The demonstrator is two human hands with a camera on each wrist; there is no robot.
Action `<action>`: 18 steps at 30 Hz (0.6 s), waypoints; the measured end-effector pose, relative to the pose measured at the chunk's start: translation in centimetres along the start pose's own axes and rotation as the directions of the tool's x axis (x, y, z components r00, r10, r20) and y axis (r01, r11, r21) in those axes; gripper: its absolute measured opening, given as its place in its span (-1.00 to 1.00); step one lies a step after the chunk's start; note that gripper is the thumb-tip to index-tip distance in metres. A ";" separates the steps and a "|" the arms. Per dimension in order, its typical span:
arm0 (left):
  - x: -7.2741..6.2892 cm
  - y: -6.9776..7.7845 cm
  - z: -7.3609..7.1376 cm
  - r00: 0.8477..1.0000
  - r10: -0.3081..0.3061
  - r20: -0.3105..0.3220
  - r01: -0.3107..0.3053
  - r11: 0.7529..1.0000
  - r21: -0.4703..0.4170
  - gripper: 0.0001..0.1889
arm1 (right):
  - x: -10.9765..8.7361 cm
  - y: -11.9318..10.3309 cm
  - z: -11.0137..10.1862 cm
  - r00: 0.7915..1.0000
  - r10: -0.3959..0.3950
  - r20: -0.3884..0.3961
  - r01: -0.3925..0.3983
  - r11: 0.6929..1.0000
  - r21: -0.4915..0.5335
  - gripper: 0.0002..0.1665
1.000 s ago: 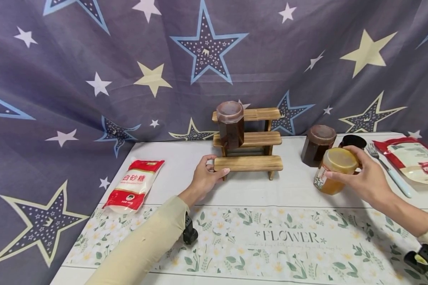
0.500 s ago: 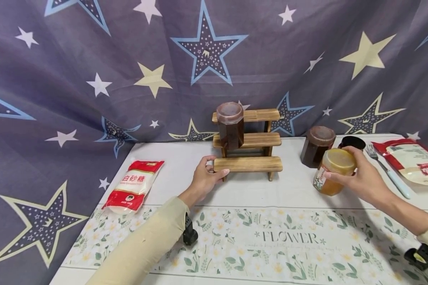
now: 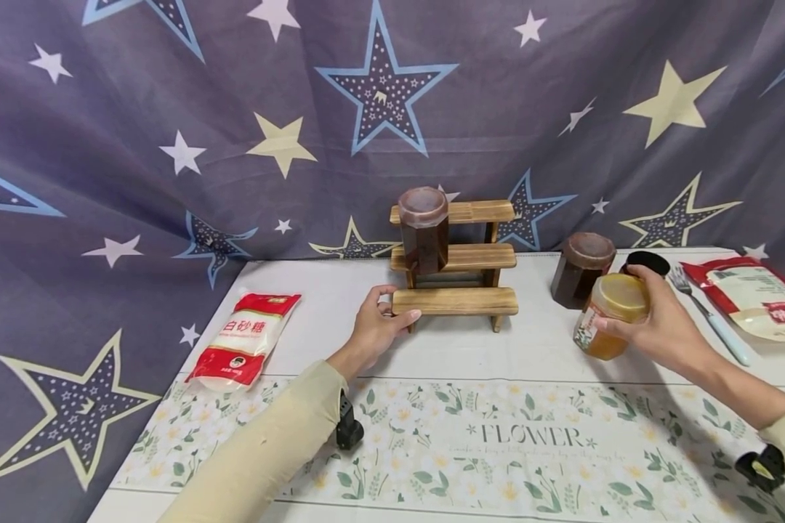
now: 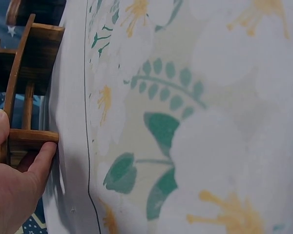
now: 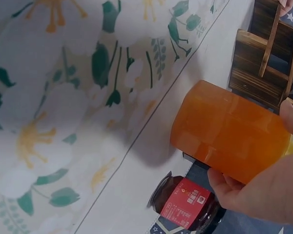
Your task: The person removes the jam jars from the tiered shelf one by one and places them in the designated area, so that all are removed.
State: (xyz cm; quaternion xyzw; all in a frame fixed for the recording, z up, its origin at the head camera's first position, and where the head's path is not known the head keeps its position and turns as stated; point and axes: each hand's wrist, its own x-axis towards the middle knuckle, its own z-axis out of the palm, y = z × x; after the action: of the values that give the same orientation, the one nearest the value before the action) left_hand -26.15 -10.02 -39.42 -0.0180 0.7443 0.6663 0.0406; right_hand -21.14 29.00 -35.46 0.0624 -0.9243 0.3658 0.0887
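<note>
My left hand (image 3: pixel 377 325) grips the left end of the lowest step of a three-tier wooden shelf stand (image 3: pixel 464 300), thumb on top and fingers beneath, as the left wrist view also shows. On the stand's left side is a dark brown jar (image 3: pixel 424 236) with a translucent lid. My right hand (image 3: pixel 669 327) holds a honey jar (image 3: pixel 607 330) with a yellow lid round its upper part. Seen from the right wrist, the jar's orange body (image 5: pixel 229 131) leans; whether its base touches the table I cannot tell.
Behind the honey jar stand another dark jar (image 3: pixel 582 272) and a black-lidded jar (image 3: pixel 646 261), whose red label (image 5: pixel 185 204) shows from the right wrist. A fork (image 3: pixel 709 312) and a red-and-white bag (image 3: pixel 752 298) lie rightward. A sugar bag (image 3: pixel 245 340) lies left. A star-patterned curtain (image 3: pixel 497 131) hangs behind.
My right hand and the honey jar have shifted very slightly to the left. The left hand keeps its grip on the stand, which has not visibly moved.
</note>
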 end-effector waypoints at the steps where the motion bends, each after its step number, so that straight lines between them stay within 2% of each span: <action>1: 0.0 0.0 0.1 1.000 -0.001 0.002 0.001 1.000 0.001 -0.30 | 0.0 0.1 -0.1 1.000 -0.007 0.004 0.007 1.000 -0.003 0.23; 8: -0.1 0.0 0.2 1.000 0.009 -0.010 -0.008 1.000 0.020 -0.35 | -0.2 -0.5 -0.6 0.999 -0.049 0.020 0.050 0.998 -0.050 0.30; 14: -0.1 0.0 0.1 1.000 0.009 -0.009 -0.009 1.000 0.022 -0.35 | 0.7 -3.2 -1.8 0.999 -0.040 0.016 0.041 0.998 -0.047 0.31; 18: 0.0 0.0 0.1 1.000 0.002 -0.008 -0.002 1.000 0.022 -0.32 | 1.6 -5.2 -2.1 0.998 -0.065 0.003 0.065 0.998 -0.020 0.30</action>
State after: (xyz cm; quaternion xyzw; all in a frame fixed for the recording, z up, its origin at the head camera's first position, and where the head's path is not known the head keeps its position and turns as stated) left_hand -26.13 -9.96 -39.43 -0.0197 0.7517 0.6581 0.0370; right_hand -21.52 26.63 -30.17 0.0920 -0.9256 0.3533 0.1002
